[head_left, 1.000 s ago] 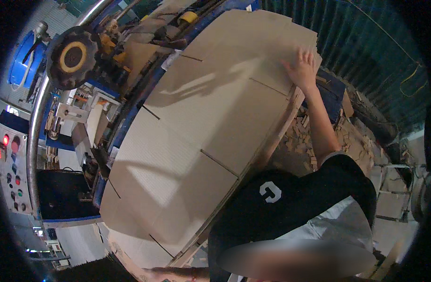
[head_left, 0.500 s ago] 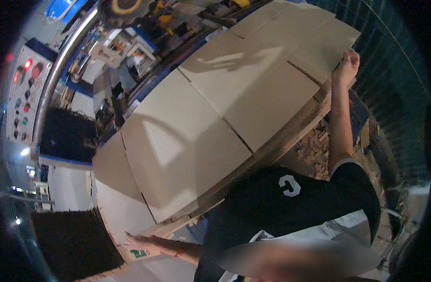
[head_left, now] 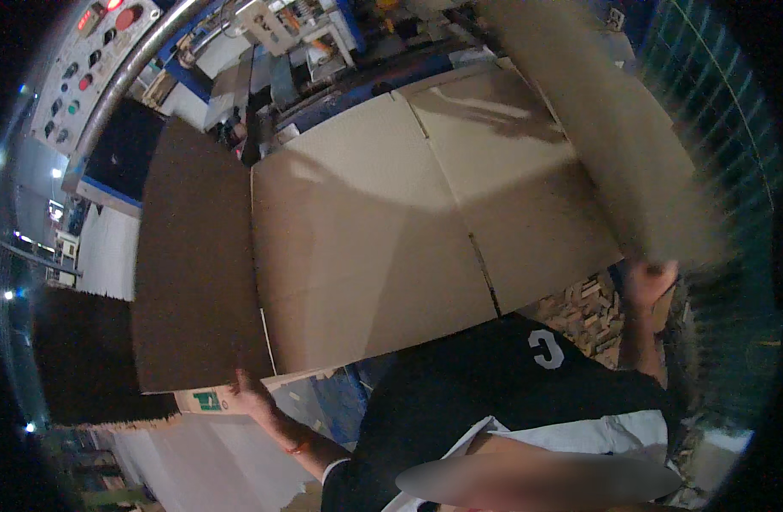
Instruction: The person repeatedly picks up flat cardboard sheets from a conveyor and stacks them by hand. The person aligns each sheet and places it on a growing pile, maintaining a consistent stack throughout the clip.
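A large brown cardboard sheet (head_left: 366,230) with creases and slots spreads in front of me. Its left panel (head_left: 195,264) is bent up along a crease and lies in shade. The right panel (head_left: 617,128) also stands up, smeared by motion. My left hand (head_left: 253,397) grips the near edge close to the left crease, thumb up and other fingers mostly hidden below. Green print shows on cardboard beside that hand. My right hand (head_left: 650,282) is closed on the near edge of the right panel, slightly blurred.
A control panel (head_left: 89,77) with coloured buttons stands at the far left behind a metal rail (head_left: 144,64). Machinery (head_left: 289,43) lies beyond the sheet. Green mesh (head_left: 724,111) runs along the right. Small brown scraps (head_left: 583,311) are heaped below; a dark brown block (head_left: 84,358) stands left.
The sheet has been lifted and drawn nearer, and its left and right panels have bent up. My right hand has come down toward me; my left hand has moved slightly up and right.
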A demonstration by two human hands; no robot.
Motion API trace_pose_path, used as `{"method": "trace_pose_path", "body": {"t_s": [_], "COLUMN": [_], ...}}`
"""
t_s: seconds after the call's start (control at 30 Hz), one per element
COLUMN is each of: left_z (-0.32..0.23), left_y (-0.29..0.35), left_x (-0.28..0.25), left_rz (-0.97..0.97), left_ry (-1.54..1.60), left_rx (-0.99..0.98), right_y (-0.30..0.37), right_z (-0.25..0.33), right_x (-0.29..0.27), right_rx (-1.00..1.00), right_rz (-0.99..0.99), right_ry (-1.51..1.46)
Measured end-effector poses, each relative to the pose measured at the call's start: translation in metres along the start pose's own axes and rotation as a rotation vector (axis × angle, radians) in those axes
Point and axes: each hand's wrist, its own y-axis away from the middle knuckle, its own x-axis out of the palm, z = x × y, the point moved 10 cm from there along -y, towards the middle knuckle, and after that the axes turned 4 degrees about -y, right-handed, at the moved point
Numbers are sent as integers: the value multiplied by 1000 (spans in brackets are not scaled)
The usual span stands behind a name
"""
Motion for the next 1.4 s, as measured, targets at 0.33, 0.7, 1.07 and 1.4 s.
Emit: {"method": "trace_pose_path", "body": {"t_s": [0.33,0.7,1.07,1.4], "left_z": [-63,-69,-56,-93], "left_y": [98,40,-74,-65], "left_x": [185,235,341,209], "left_rz": [841,787,635,262], "left_ry": [-947,-789,-727,-714], "left_rx": [839,869,935,1005], "right_y": [64,1,-67,-74], "right_z": [67,-9,-31,-79], "right_x": [139,217,332,206], "right_rx": [-500,-426,-308,12], "right_rz": [1016,1162,1076,548], "right_ry": [-189,172,337,277]}}
